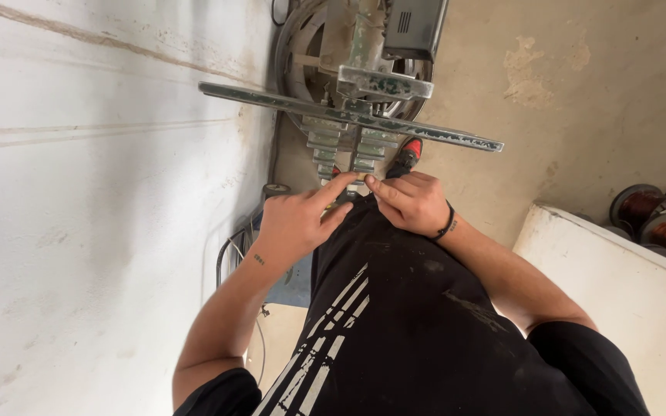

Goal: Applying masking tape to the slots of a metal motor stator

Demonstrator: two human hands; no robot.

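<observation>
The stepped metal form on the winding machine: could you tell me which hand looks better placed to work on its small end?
Left, probably. The left hand stretches its index finger onto the narrow end of the stepped metal form, while the right hand has its fingers curled beside it, only the fingertips near.

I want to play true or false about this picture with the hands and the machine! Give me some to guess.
1. Both hands, left hand and right hand, meet at the stepped metal form. True.
2. The right wrist is bare. False: it wears a dark band.
3. Copper wire spools sit at the right. True.
4. The long metal bar lies on the floor. False: it is mounted on the machine.
</observation>
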